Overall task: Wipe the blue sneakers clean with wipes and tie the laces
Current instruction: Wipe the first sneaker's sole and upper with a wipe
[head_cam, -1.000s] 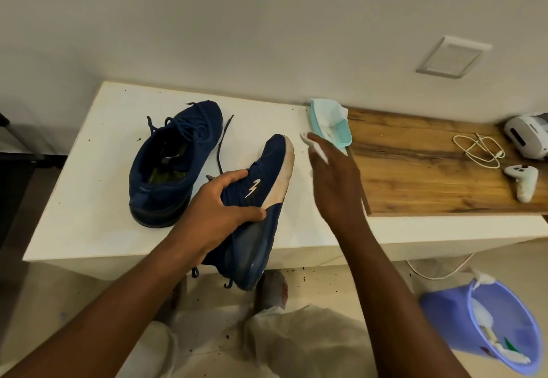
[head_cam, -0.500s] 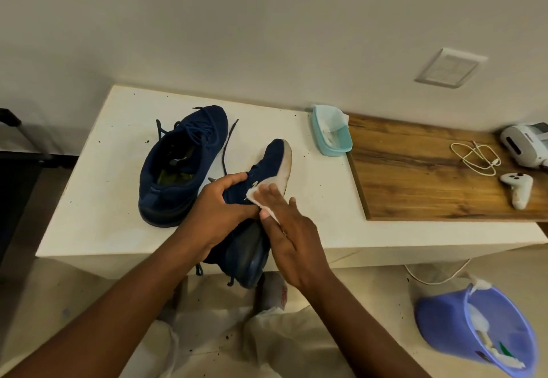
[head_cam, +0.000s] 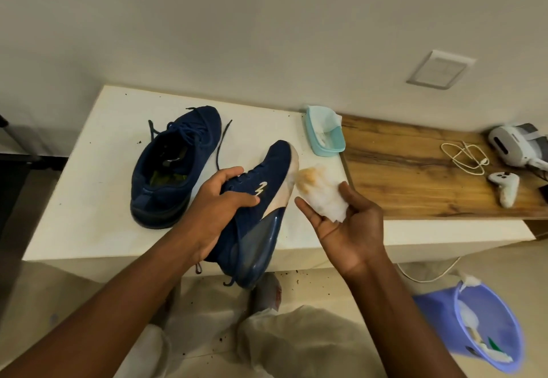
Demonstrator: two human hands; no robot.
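Gripped sneaker [head_cam: 268, 176] by its upper in left hand [head_cam: 218, 202] above the table [head_cam: 89, 199] edge, toe pointing away, stained sole rim facing right — just beside soiled wipe [head_cam: 324, 199], thumb-pinched on upturned right hand [head_cam: 348, 229], the nearer one.

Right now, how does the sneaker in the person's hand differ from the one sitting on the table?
The held sneaker is gripped by the left hand and turned on its side; the resting sneaker stands on its sole on the white table, untouched. The held sneaker shows a pale, orange-stained sole edge; the resting sneaker's sole edge looks dark. Both are navy with loose laces.
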